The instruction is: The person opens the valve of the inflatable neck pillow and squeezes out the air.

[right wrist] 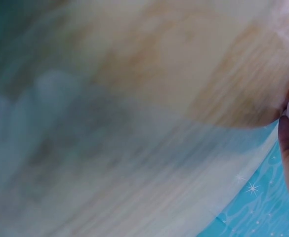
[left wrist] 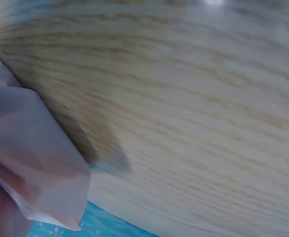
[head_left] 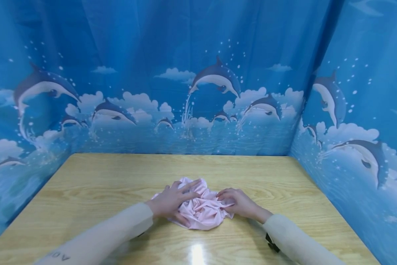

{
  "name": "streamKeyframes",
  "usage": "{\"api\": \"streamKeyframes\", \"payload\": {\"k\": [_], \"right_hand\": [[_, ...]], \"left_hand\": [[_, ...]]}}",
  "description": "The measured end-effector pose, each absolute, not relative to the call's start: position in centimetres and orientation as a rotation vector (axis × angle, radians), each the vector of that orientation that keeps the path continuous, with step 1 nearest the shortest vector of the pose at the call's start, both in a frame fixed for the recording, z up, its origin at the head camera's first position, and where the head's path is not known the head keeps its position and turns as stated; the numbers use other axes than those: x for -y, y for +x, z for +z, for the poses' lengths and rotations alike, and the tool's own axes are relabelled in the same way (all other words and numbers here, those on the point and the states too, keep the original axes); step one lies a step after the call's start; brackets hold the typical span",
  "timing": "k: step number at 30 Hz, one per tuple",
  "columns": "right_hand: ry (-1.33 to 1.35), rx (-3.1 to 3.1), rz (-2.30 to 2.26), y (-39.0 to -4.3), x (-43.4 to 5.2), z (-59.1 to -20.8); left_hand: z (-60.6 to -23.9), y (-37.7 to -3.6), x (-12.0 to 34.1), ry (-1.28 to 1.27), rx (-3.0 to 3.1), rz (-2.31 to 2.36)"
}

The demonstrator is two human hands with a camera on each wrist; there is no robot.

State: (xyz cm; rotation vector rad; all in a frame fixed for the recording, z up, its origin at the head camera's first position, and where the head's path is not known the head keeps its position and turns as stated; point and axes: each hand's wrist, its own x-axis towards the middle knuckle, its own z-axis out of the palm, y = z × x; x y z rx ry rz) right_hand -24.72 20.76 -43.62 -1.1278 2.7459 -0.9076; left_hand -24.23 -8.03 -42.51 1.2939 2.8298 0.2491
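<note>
Head view showed me a crumpled pink cloth (head_left: 203,214) near the middle of the wooden surface (head_left: 119,171); the left grip (head_left: 172,201) rested on it, fingers spread, and the right grip (head_left: 240,203) pinched its right edge. Left wrist view showed me the cloth at the left border. Right wrist view showed the right grip holding it.

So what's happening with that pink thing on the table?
A person is handling a crumpled pink cloth with both bare hands. The left hand lies over one side of it with fingers spread, and the right hand pinches the other edge. Right now the cloth sits bunched up on the wooden table, not spread flat. Behind the table hangs a blue curtain with dolphins on it.
</note>
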Motion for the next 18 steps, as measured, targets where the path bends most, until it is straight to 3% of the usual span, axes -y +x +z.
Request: {"api": "streamKeyframes", "payload": {"k": [18], "right_hand": [[-1.092, -2.723, -0.916, -24.6, -20.58, -43.54]], "left_hand": [[-43.36, -24.42, 7.69, 1.166, -2.884, 0.277]]}}
